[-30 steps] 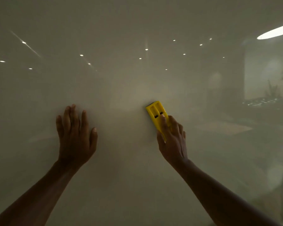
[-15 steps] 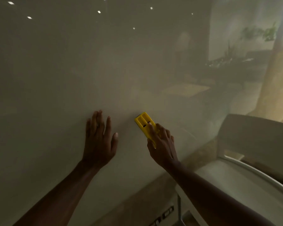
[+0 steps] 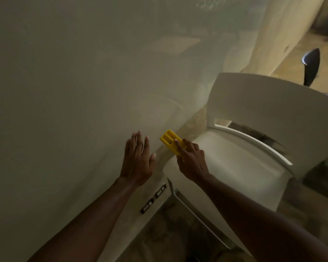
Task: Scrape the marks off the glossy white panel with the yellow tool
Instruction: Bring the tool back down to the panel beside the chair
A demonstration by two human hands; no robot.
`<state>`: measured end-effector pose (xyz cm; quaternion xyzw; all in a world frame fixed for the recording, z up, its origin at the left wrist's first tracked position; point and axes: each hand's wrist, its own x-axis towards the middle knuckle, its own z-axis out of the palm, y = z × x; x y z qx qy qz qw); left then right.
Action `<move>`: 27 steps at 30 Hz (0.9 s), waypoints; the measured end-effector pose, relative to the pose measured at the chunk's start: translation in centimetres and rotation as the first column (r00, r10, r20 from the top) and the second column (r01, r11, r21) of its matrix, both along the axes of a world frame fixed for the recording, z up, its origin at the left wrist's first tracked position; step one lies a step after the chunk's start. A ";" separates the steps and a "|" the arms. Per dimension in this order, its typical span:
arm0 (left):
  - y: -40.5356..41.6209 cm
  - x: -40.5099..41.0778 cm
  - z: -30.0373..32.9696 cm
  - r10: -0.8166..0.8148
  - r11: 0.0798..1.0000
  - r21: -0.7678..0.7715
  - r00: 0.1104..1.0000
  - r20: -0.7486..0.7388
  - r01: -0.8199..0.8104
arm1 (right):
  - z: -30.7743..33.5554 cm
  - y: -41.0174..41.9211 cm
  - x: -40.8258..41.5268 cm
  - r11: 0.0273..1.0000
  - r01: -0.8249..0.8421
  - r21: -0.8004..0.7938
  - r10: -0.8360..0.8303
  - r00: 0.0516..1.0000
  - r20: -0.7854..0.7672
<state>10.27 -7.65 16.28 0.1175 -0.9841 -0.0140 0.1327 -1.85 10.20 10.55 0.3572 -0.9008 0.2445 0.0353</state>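
Observation:
The glossy white panel [image 3: 68,95] fills the left and centre of the view and mirrors the room faintly. My left hand [image 3: 137,159] lies flat against it near its lower edge, fingers spread and pointing up. Just to its right, my right hand [image 3: 192,161] grips the yellow tool [image 3: 170,141], whose front end rests on the panel by the bottom edge, index finger laid along its top. I cannot make out any marks on the panel in this dim light.
A white chair [image 3: 254,129] stands close on the right, its seat right under my right hand. Two dark wall sockets [image 3: 153,197] sit below the panel. A tiled floor [image 3: 170,237] shows at the bottom, a dark object [image 3: 311,68] at the upper right.
The view has swung down and to the right. Both hands have slid down the panel to its lower edge and drawn closer together. The chair and the floor have come into sight.

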 end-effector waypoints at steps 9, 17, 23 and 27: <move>3.0 -5.9 -8.2 -0.063 0.994 0.107 0.971 0.229 0.040 | -7.2 3.8 -3.9 0.969 0.089 0.231 -0.119 0.985 0.124; 4.0 -7.9 -13.5 -0.102 0.984 0.172 0.922 0.373 0.039 | -12.3 5.6 -5.6 0.923 0.101 0.371 -0.207 0.944 0.258; 4.7 -8.5 -15.9 -0.126 0.978 0.204 0.898 0.421 0.042 | -14.6 5.5 -5.5 0.905 0.043 0.423 -0.195 0.927 0.321; 4.9 -8.5 -16.4 -0.129 0.974 0.226 0.894 0.428 0.032 | -15.1 5.0 -5.3 0.903 0.013 0.430 -0.185 0.914 0.362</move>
